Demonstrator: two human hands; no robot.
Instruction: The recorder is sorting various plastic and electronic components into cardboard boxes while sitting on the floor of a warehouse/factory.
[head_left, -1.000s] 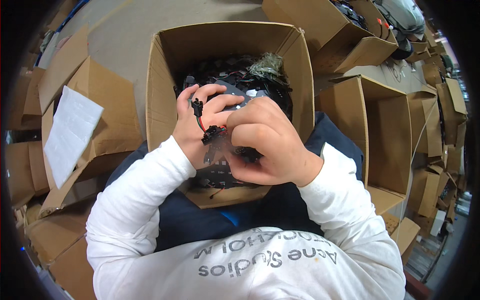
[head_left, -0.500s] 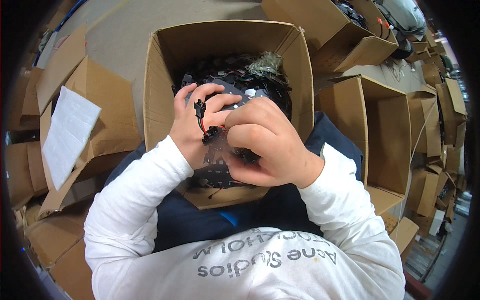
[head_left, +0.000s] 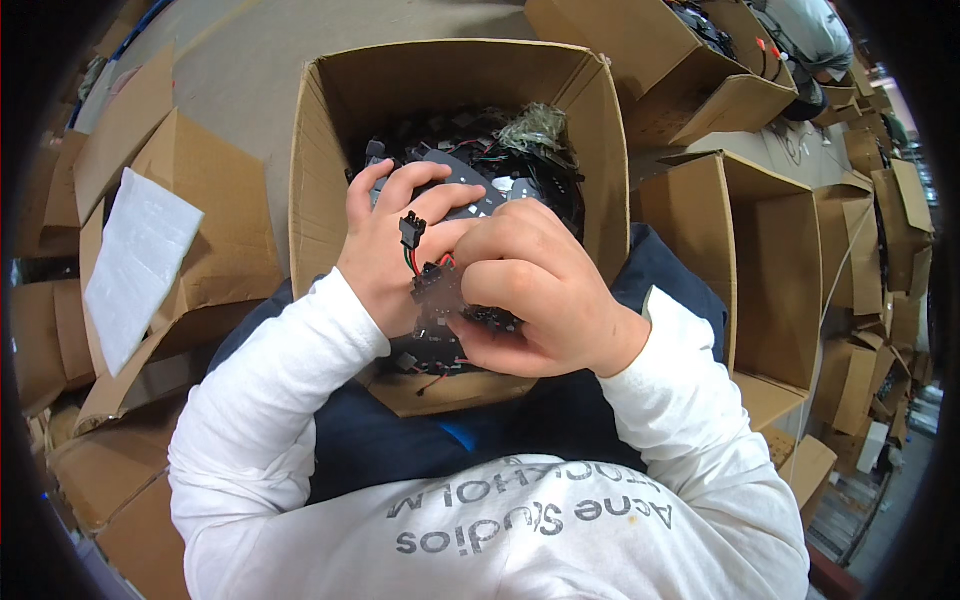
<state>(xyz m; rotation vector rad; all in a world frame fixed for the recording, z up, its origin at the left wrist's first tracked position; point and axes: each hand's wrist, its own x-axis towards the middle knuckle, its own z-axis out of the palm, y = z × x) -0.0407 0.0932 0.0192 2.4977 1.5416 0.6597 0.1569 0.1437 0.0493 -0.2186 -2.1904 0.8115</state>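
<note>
Both hands meet over the near edge of an open cardboard box that sits in the person's lap. Left hand is curled around a small black circuit board, fingers wrapped over its far side and thumb pressing toward the middle, so it is closed on the piece rather than slack. A black plug connector on red and green wires stands up just beyond that thumb, touching the fingertips. Right hand is bunched tight, its fingertips pinching at the board's right edge, against the left palm; what exactly sits between those fingertips is hidden. Beyond both hands, deeper in the box, lies a heap of similar black boards and tangled leads, with a tuft of pale wire on top. Judging by that heap, many pieces are left to handle, and the one in hand looks only partway worked: its plug hangs free, joined to nothing visible. To the right of the right hand stands another open carton, and left of the left hand a white sheet rests on flattened cardboard.
</note>
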